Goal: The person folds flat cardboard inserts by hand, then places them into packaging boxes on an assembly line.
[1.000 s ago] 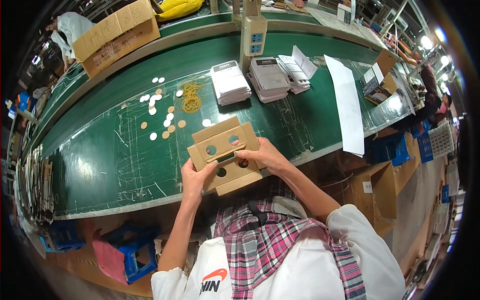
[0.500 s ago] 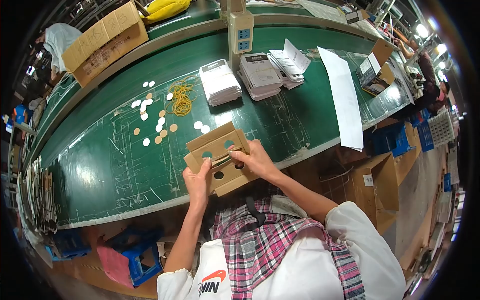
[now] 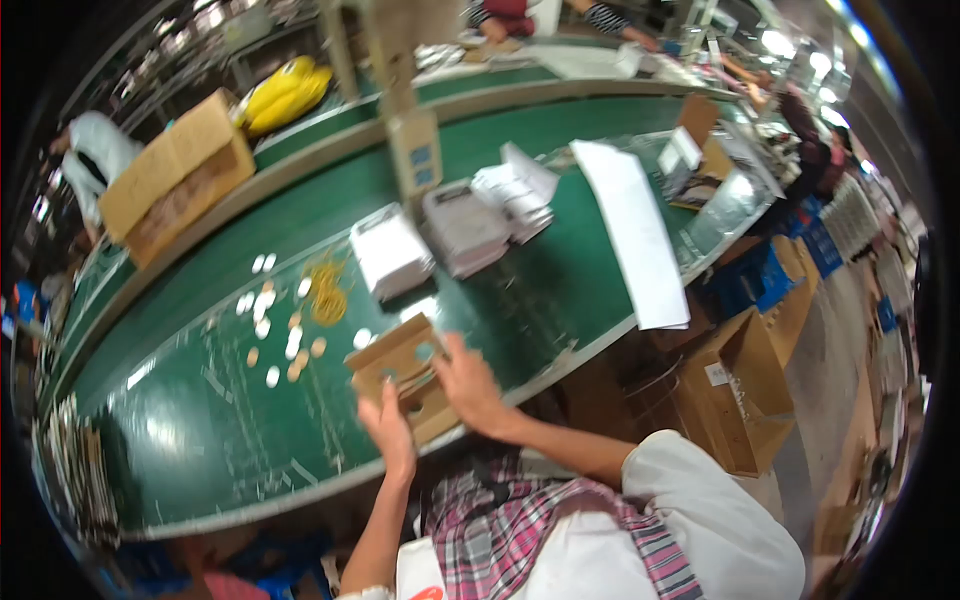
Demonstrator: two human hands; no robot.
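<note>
Whole frame is motion-smeared; your left hand (image 3: 388, 432) and right hand (image 3: 468, 388) cover the near half of the cardboard piece (image 3: 398, 362), so your grip can't be read; print on the booklet stacks (image 3: 455, 228) toward the table's (image 3: 180, 440) far edge is illegible; the discs (image 3: 262, 302) blur together.

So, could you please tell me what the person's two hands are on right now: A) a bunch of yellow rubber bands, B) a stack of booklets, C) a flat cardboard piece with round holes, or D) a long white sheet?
C: the left hand and right hand both touch the cardboard piece over the near edge of the green table.
</note>
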